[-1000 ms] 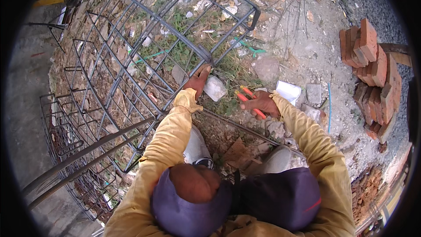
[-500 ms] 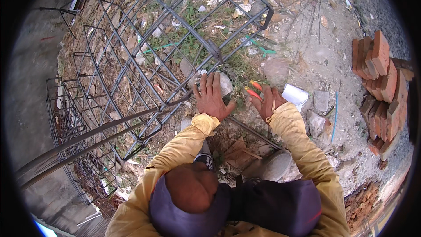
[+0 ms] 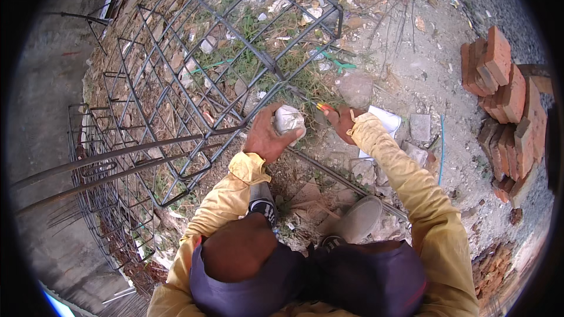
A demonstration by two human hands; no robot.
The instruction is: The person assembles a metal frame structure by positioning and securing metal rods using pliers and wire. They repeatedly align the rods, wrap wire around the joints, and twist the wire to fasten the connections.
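My left hand (image 3: 265, 136) is curled around a whitish stone (image 3: 289, 121), thumb on the near side and fingers at its left. The stone lies beside the near corner of a steel rebar cage (image 3: 271, 66). In my right hand (image 3: 342, 123) is a pair of pliers with red and yellow handles (image 3: 323, 107). Their dark metal end points left toward the cage's corner, over grass; whether it touches the bar cannot be made out. My palm hides most of the handles.
Stacked red bricks (image 3: 510, 105) stand at the right. A white sheet (image 3: 385, 122) lies beyond my right wrist, near a grey block (image 3: 420, 127). Long dark bars (image 3: 117, 155) reach in from the left. A thin rod (image 3: 346, 182) crosses the ground before my feet.
My left hand has gone from lying spread beside the stone to gripping it, and the stone has shifted slightly toward me. The pliers' handles have come together and now point more to the left.
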